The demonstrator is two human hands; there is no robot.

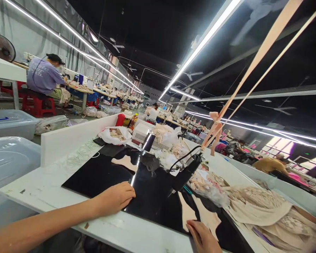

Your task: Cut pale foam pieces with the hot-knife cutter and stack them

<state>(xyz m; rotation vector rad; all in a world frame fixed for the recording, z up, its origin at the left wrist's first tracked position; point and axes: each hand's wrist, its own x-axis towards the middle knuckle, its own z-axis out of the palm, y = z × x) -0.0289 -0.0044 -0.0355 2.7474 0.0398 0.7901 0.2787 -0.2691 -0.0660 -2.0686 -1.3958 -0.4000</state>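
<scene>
My right hand (204, 237) is at the near edge of a glossy black board (158, 203), its fingers closed on the lower end of a beige fabric piece (186, 209). Right beside it lies a second cut piece (207, 216) of the same beige cloth. My left hand (117, 197) rests at the board's front edge with its fingers curled together; whatever may be under them is hidden. Farther back on the board is another beige cut piece (125, 162). Between board and bags, a black corded tool (187, 172) hangs tilted from a knotted beige strap (217, 121).
A white table (116, 232) carries the board. Lace-patterned beige fabric (268, 207) is heaped at right, near plastic bags of scraps (208, 184). A white vented box (147, 135) stands behind. Lidded plastic bins (10, 158) are at left. A co-worker (43, 75) sits at far left.
</scene>
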